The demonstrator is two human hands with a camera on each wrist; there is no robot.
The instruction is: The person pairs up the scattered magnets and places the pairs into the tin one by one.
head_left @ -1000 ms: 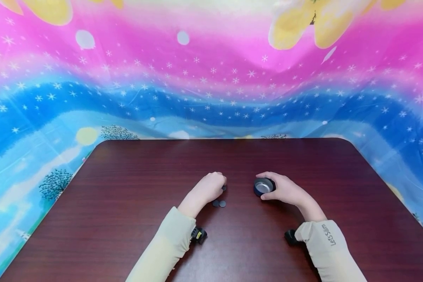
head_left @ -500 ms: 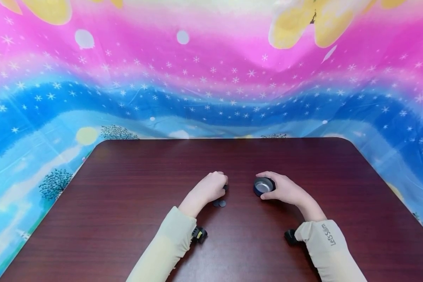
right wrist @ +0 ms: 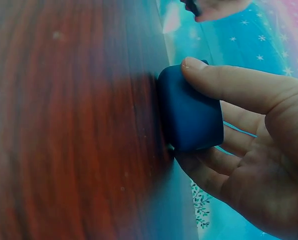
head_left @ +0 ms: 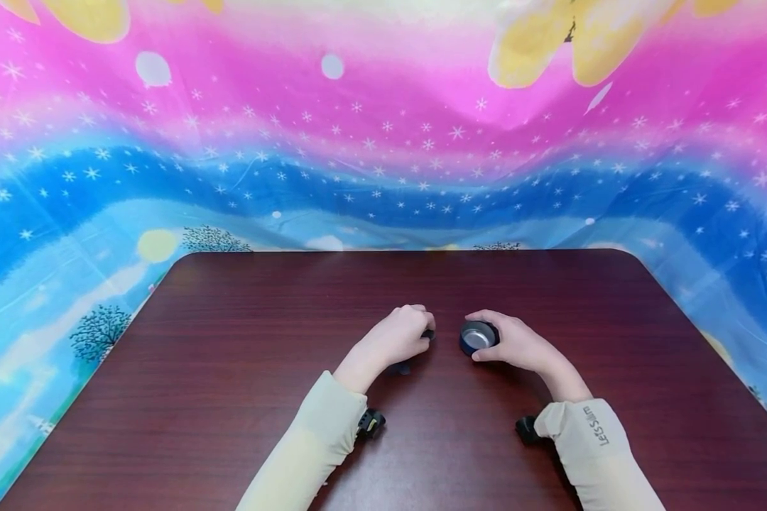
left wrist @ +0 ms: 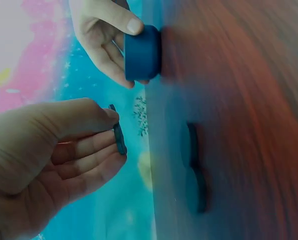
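My left hand (head_left: 393, 339) is raised over the table left of a small round cup (head_left: 478, 339), dark blue outside with a bare metal inside. Between its thumb and fingers it pinches a thin dark disc (left wrist: 119, 134), seen edge-on in the left wrist view. Thumb and fingers of my right hand (head_left: 518, 344) curl round the cup, which stands upright on the tabletop. Below the left hand, two more dark discs (left wrist: 190, 145) lie side by side on the wood. In the head view the left hand partly hides these discs (head_left: 403, 368).
The dark red-brown wooden table (head_left: 281, 305) has rounded far corners. Behind it hangs a pink and blue patterned cloth (head_left: 383, 142). Each wrist bears a small black camera, one at the left sleeve (head_left: 372, 423), the other at the right sleeve (head_left: 528, 430).
My left hand has lifted the dark disc off the table and moved right, toward the cup. The right hand and the cup have stayed in place.
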